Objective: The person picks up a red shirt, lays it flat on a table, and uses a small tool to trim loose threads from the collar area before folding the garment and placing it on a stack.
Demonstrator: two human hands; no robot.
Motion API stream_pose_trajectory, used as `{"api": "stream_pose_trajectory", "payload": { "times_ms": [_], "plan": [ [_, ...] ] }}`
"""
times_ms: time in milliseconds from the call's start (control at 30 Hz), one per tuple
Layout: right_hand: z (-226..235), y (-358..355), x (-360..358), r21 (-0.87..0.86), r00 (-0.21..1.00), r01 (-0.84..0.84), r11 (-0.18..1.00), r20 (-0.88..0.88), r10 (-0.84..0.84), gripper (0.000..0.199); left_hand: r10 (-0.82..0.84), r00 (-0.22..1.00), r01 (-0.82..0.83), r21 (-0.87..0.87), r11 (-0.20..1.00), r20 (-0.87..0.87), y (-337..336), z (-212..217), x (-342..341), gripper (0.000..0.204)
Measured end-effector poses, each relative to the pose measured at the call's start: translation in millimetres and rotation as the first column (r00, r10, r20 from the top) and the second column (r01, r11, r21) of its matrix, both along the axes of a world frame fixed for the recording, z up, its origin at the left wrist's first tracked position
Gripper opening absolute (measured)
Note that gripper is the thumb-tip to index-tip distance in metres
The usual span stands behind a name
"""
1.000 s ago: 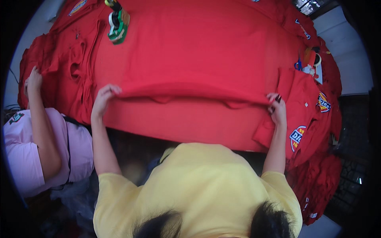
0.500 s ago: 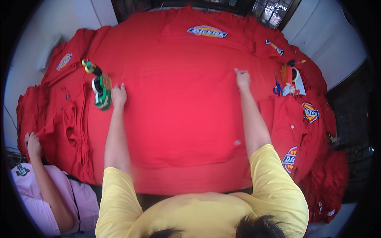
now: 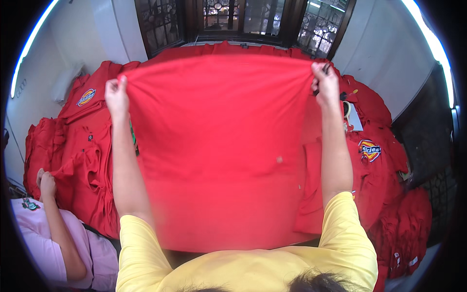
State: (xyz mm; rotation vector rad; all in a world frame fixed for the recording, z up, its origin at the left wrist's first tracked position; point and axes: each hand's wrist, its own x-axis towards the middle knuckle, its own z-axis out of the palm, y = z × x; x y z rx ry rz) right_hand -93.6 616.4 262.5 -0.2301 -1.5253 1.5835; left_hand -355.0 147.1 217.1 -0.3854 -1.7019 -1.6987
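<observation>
My left hand (image 3: 117, 95) is closed on the upper left corner of a red cloth garment (image 3: 221, 112). On the upper right corner my right hand (image 3: 327, 85) is closed too, and a small dark object, too blurred to name, shows at its fingers. The cloth is stretched between both hands, its far edge lifted off the table and its near part hanging toward me. A small pale tag (image 3: 279, 159) sits low on its right side. Behind my left forearm a green tape dispenser (image 3: 133, 131) shows only in part.
Red garments with round printed badges (image 3: 369, 151) lie around the table's sides. On the right are a tape roll (image 3: 347, 109) and a white card (image 3: 356, 119). At the left edge a co-worker's hands (image 3: 47, 185) hold red cloth. Dark-framed windows (image 3: 243, 19) stand behind.
Both hands have moved up and outward, lifting the far edge of the red garment that lay flat. It now hides much of the far table. The view has tilted up.
</observation>
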Motion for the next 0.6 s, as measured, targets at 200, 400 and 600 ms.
{"api": "stream_pose_trajectory", "payload": {
  "times_ms": [200, 400, 600],
  "plan": [
    [41, -12, 86, 0.058, 0.991, -0.068, 0.996, -0.109, 0.074, 0.012, -0.458, 0.885, 0.400, 0.365, 0.841, 0.086, -47, 52, 77, 0.013],
    [-104, -43, 173, -0.082, 0.896, -0.055, 0.995, 0.436, 0.085, 0.011, -0.575, 0.718, 0.549, 0.187, 0.814, 0.394, -116, -88, 140, 0.026],
    [-243, -53, 219, 0.283, 0.536, -0.207, 0.937, 0.834, -0.133, 0.013, 0.062, 0.612, 0.383, -0.365, 0.848, 0.788, -130, -213, 223, 0.024]
  ]
}}
